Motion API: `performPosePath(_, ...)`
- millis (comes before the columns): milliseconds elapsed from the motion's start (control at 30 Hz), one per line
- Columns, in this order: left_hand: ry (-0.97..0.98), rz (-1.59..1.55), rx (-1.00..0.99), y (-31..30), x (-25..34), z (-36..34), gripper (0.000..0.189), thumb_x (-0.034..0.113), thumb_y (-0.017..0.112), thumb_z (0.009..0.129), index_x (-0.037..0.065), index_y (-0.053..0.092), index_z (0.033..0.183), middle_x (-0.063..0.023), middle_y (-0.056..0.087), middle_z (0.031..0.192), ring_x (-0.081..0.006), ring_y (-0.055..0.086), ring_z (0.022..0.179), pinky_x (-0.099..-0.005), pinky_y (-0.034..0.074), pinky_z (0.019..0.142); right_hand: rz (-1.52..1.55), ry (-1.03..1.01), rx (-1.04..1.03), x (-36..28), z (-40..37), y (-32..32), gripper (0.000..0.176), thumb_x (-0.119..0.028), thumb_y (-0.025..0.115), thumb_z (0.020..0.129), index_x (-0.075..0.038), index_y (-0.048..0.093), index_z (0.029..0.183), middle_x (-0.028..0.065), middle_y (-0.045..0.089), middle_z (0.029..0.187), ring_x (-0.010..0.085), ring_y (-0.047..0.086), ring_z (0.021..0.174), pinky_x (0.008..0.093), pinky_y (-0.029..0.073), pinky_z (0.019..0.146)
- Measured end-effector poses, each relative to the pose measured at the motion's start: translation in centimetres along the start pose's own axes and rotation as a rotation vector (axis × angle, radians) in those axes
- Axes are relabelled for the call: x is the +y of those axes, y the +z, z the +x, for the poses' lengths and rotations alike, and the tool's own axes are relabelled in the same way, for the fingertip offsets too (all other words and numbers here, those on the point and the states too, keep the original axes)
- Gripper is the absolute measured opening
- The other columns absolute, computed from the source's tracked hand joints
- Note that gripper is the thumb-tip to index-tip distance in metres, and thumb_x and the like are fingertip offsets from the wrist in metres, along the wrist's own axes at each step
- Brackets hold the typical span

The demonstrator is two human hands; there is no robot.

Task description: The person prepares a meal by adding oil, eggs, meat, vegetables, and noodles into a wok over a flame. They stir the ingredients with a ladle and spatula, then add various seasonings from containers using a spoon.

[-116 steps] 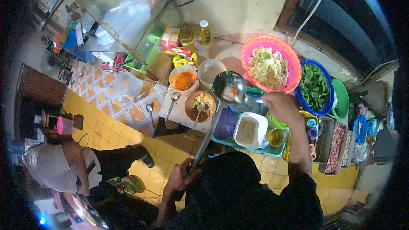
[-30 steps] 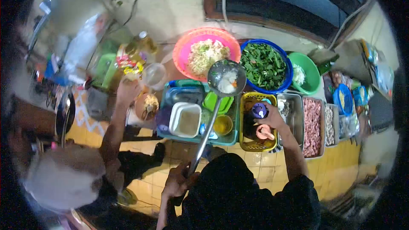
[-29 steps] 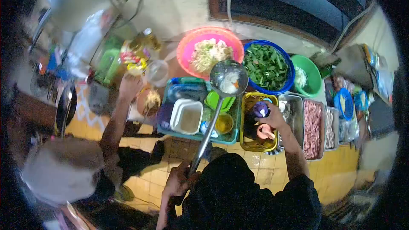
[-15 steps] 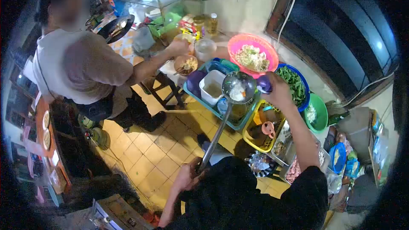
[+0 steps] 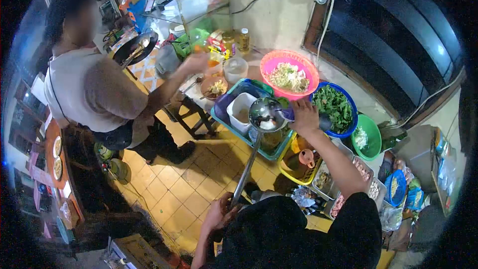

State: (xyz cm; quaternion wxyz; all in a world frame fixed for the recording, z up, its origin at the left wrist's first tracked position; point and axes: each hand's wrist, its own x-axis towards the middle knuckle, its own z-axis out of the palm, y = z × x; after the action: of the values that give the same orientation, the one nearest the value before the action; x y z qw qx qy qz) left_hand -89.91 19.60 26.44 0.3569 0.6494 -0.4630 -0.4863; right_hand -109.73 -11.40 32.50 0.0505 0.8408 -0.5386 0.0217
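Observation:
My left hand [image 5: 219,215] is closed around the long handle of a large metal ladle [image 5: 258,142]. The ladle's round bowl is held over a teal tray [image 5: 279,155], next to a white square tub [image 5: 238,111]. Some white food with a dark patch [image 5: 269,123] lies in the ladle. My right hand [image 5: 304,114] grips a small purple cup-like container [image 5: 286,114], tipped at the ladle's right rim. What is inside it cannot be seen.
A pink basin of shredded vegetables [image 5: 290,75], a blue basin of leafy greens [image 5: 334,109] and a green bowl [image 5: 369,139] stand behind. A yellow basket [image 5: 298,174] and metal trays are nearer. At left, a person [image 5: 94,84] reaches toward a brown bowl [image 5: 214,87].
The view has shifted slightly. The purple container now tips closer over the ladle's rim, and the food in the ladle looks different, with a dark patch. The other person's hand moved left.

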Motion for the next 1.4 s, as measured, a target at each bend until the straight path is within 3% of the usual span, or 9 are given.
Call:
performPosePath(133, -0.143, -0.154, -0.003, 0.1, 3.6, 0.1, 0.025, 0.012, 0.064, 0.08, 0.001, 0.05, 0.098, -0.0001, 0.046, 0.06, -0.0072, 0.04, 0.047, -0.0238, 0.032, 0.043, 0.782, 0.014, 0.05, 4.4, -0.6, 4.0, 0.074, -0.022, 0.076, 0.052, -0.004, 0.047, 0.117, 0.0157, 0.052, 0.114, 0.0314, 0.05, 0.105, 0.0404, 0.041, 0.089)
performPosePath(400, -0.247, -0.116, -0.042, -0.4, 6.6, 3.8, 0.028, 0.014, 0.062, 0.08, -0.002, 0.048, 0.098, -0.004, 0.05, 0.059, -0.0094, 0.045, 0.046, -0.0254, 0.036, 0.042, 0.939, 0.229, 0.044, 7.5, -6.4, 9.0, 0.058, -0.016, 0.075, 0.054, -0.002, 0.054, 0.106, 0.018, 0.062, 0.089, 0.0303, 0.061, 0.084, 0.034, 0.048, 0.075)
performPosePath(600, -0.224, 0.005, -0.093, -0.9, 7.4, 7.8, 0.031, 0.015, 0.063, 0.079, -0.003, 0.048, 0.099, -0.0054, 0.052, 0.06, -0.0102, 0.047, 0.046, -0.0263, 0.038, 0.042, 0.973, 0.386, 0.391, 7.6, -14.1, 6.7, 0.042, -0.02, 0.067, 0.073, -0.001, 0.055, 0.108, 0.017, 0.062, 0.09, 0.0273, 0.062, 0.078, 0.0353, 0.049, 0.068)
performPosePath(733, -0.211, 0.047, -0.109, -0.3, 8.5, 10.2, 0.038, 0.016, 0.064, 0.077, -0.004, 0.047, 0.104, -0.0068, 0.054, 0.061, -0.0101, 0.048, 0.046, -0.0272, 0.038, 0.042, 0.667, 0.012, -0.026, 6.9, -19.6, 5.5, 0.036, -0.02, 0.062, 0.076, -0.006, 0.056, 0.108, 0.0112, 0.062, 0.075, 0.0266, 0.061, 0.065, 0.0373, 0.048, 0.056)
performPosePath(900, -0.225, -0.072, -0.084, -0.1, 8.5, 12.2, 0.035, 0.011, 0.065, 0.075, 0.002, 0.049, 0.106, -0.001, 0.049, 0.059, -0.0083, 0.044, 0.045, -0.0226, 0.033, 0.039, 0.457, 0.244, 0.064, 2.9, -19.9, 10.3, 0.058, -0.025, 0.062, 0.076, -0.004, 0.04, 0.125, 0.0189, 0.06, 0.075, 0.0312, 0.055, 0.046, 0.0388, 0.045, 0.044)
performPosePath(933, -0.207, -0.014, -0.148, -0.7, 8.9, 12.7, 0.036, 0.009, 0.066, 0.075, 0.003, 0.049, 0.106, -0.0011, 0.049, 0.06, -0.0086, 0.044, 0.045, -0.0224, 0.034, 0.039, 0.532, 0.432, -0.197, 2.1, -19.9, 10.2, 0.063, -0.028, 0.064, 0.075, 0.0, 0.037, 0.124, 0.0236, 0.056, 0.098, 0.0351, 0.059, 0.063, 0.0414, 0.048, 0.057)
performPosePath(1100, -0.245, 0.078, -0.325, -3.7, 8.3, 14.8, 0.034, 0.019, 0.066, 0.077, 0.002, 0.055, 0.104, -0.0064, 0.058, 0.077, -0.0105, 0.052, 0.064, -0.0247, 0.041, 0.054, 0.649, 0.578, 0.557, -1.3, -16.4, 14.0, 0.071, -0.037, 0.065, 0.074, -0.001, 0.03, 0.125, 0.0202, 0.055, 0.101, 0.0303, 0.057, 0.088, 0.0409, 0.048, 0.065)
performPosePath(1267, -0.299, -0.124, -0.494, -7.1, 7.0, 16.3, 0.031, 0.013, 0.066, 0.077, 0.002, 0.055, 0.104, -0.0052, 0.057, 0.08, -0.0105, 0.051, 0.072, -0.027, 0.043, 0.064, 0.919, 1.018, 0.347, -2.1, -13.7, 14.8, 0.081, -0.018, 0.079, 0.06, 0.002, 0.027, 0.119, 0.0208, 0.05, 0.105, 0.0317, 0.051, 0.099, 0.0358, 0.041, 0.083)
performPosePath(1400, -0.08, -0.1, -0.476, -9.5, 5.1, 16.5, 0.03, 0.015, 0.065, 0.079, 0.004, 0.054, 0.104, -0.0062, 0.055, 0.078, -0.0124, 0.049, 0.073, -0.0287, 0.043, 0.066, 0.653, 0.705, 0.485, -1.7, -13.6, 11.1, 0.07, -0.016, 0.074, 0.065, 0.002, 0.028, 0.115, 0.0257, 0.05, 0.1, 0.0413, 0.052, 0.094, 0.0406, 0.043, 0.076)
